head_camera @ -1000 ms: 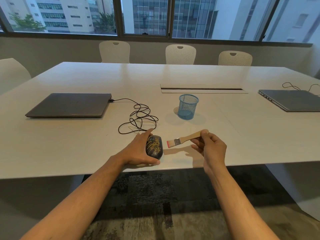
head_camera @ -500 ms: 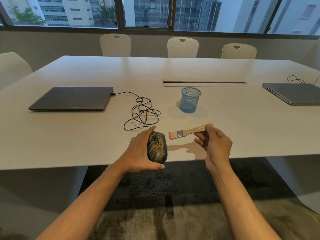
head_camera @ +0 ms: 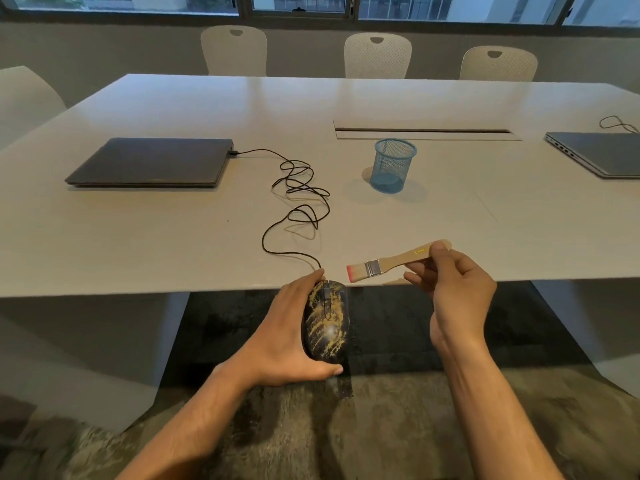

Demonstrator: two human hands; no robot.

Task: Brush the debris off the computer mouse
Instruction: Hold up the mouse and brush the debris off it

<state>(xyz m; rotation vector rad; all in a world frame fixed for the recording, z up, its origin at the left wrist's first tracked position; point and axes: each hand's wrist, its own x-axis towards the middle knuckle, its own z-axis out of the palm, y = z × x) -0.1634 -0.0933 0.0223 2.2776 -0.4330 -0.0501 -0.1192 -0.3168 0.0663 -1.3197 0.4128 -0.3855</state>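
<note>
A black computer mouse [head_camera: 327,322] streaked with yellow-brown debris is held by my left hand [head_camera: 280,336] in the air, just off the near edge of the white table [head_camera: 173,237]. Its black cable [head_camera: 294,199] trails in loops across the table to a laptop. My right hand [head_camera: 457,289] pinches the wooden handle of a small paintbrush [head_camera: 388,263]. The brush's pink-tipped bristles point left and hover a little above and to the right of the mouse's front, without touching it.
A closed dark laptop [head_camera: 152,162] lies at the left with the cable plugged in. A blue mesh cup [head_camera: 393,166] stands mid-table. Another closed laptop [head_camera: 602,154] sits at the far right. White chairs [head_camera: 377,55] line the far side. A dark patterned carpet lies below.
My left hand has lifted the mouse off the table and drawn it toward me past the table edge. My right hand with the brush stays near the edge.
</note>
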